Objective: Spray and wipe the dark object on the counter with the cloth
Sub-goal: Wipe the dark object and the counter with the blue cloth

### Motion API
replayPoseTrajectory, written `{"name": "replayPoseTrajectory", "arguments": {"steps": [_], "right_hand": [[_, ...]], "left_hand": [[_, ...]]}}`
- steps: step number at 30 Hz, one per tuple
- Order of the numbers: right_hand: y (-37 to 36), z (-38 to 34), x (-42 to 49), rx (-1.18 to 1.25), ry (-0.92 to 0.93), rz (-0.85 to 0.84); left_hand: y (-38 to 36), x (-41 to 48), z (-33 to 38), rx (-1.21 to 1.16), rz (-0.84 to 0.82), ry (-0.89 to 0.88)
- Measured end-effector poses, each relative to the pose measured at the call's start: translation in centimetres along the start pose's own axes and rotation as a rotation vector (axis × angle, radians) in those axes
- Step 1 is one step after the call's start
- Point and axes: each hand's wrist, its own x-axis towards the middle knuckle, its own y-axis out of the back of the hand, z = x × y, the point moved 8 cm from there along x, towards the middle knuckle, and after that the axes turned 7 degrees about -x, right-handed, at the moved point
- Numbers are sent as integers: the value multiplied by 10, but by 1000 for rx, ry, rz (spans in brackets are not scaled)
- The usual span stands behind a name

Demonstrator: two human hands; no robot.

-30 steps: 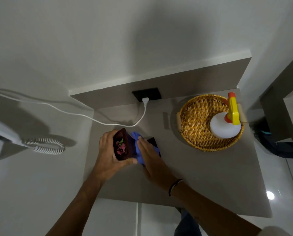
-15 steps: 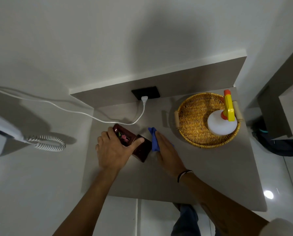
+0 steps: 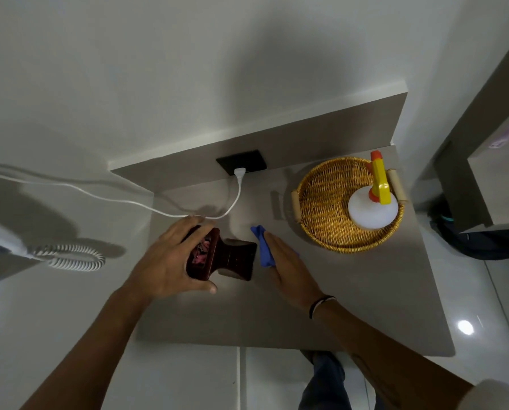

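On the counter [image 3: 351,306], near its middle, lying tipped on its side: the dark object [image 3: 226,257], a glossy reddish-brown piece with a flared square end toward the right and pink bits showing in the opening toward the left. Around that left end, the left hand [image 3: 170,258], fingers [image 3: 185,229] curled over the far side and thumb stretched along the near side, gripping it. Just right of the object, touching or nearly touching its flared end, the blue cloth [image 3: 263,247], bunched and pinned flat under the right hand [image 3: 291,267]; fingers there straight and pressed together, palm down on the cloth, a dark band on the wrist. Farther right, well apart from both hands, a round wicker basket [image 3: 321,202] with two wooden handles, holding a white spray bottle [image 3: 371,211] with a yellow-and-orange trigger head. Behind, on the upstand, a black socket [image 3: 241,161] with a white plug and cable [image 3: 99,196] running off left past the fingertips. At far left, off the counter, a coiled cord [image 3: 72,255] on a white handset, only partly in view.
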Motion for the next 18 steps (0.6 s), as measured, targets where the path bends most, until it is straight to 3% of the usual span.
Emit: {"name": "replayPoseTrajectory", "arguments": {"steps": [5, 11, 16, 18], "right_hand": [[-3, -19, 3, 49, 76, 17], [-6, -81, 13, -18, 296, 113], [-36, -104, 22, -227, 486, 142], [-50, -86, 25, -375, 474, 127]], "left_hand": [[-2, 10, -6, -313, 106, 118], [2, 10, -5, -519, 209, 76], [4, 3, -11, -581, 242, 151], [2, 0, -13, -591, 261, 158]]}}
